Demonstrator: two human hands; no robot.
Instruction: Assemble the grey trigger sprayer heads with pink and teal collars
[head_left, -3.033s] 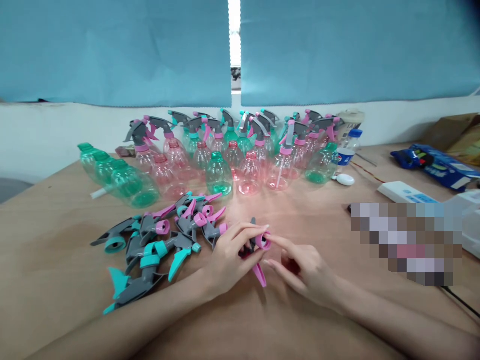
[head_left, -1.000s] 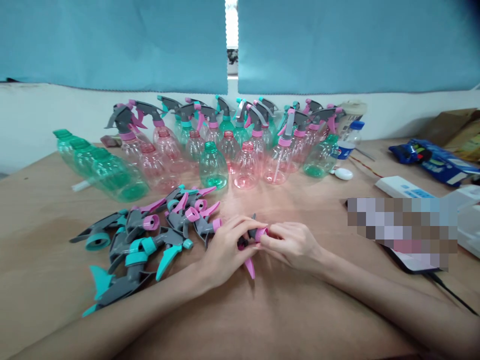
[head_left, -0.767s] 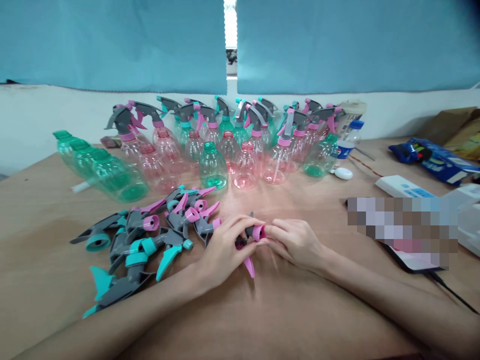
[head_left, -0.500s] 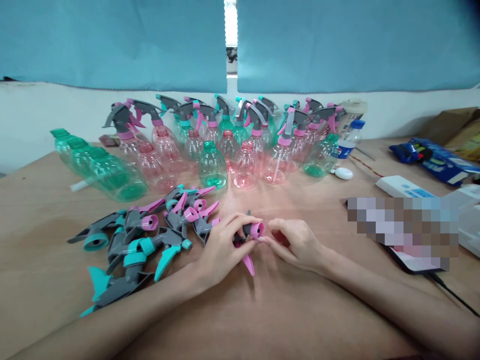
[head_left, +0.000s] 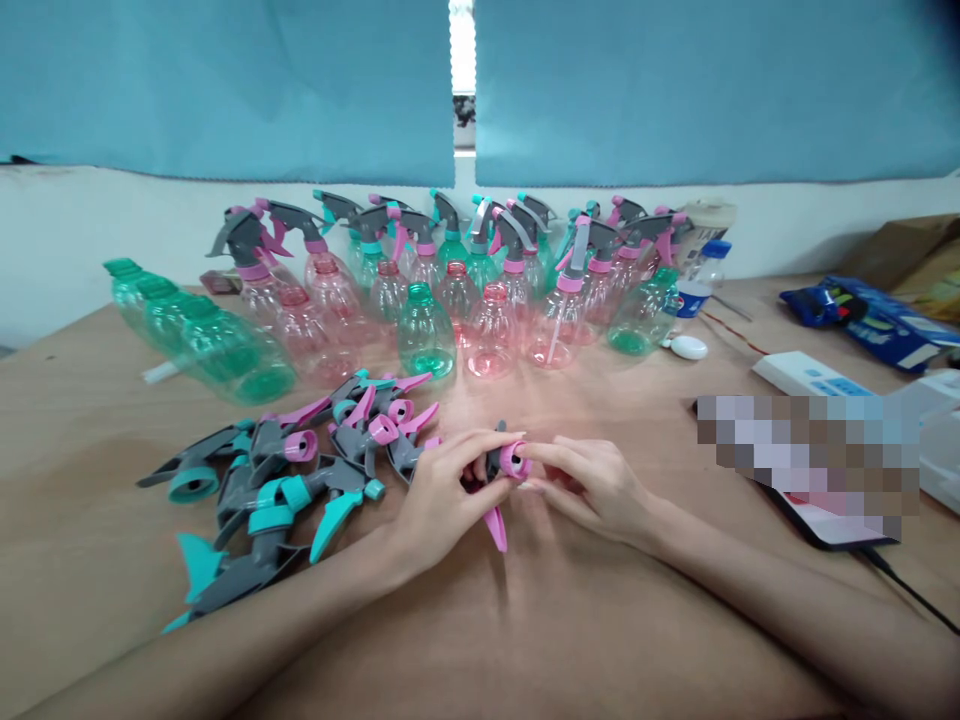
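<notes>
My left hand is wrapped round a grey and pink spray head, whose pink collar faces right and whose pink trigger points down. At the collar's right side, the fingertips of my right hand pinch toward its rim; whether they hold anything small between them I cannot make out. Left of my hands lies a pile of loose spray heads, some with pink collars and some with teal ones. Behind them stand pink and green clear bottles, among them an open green bottle and an open pink bottle.
Several bottles with spray heads fitted stand along the back wall. Green bottles lean in a row at the left. On the right are a phone with a cable, a white box, a blue packet and a blue-capped bottle.
The fingers of my right hand have moved onto the pink collar, with the index finger now reaching over its opening. My left hand keeps its hold on the spray head.
</notes>
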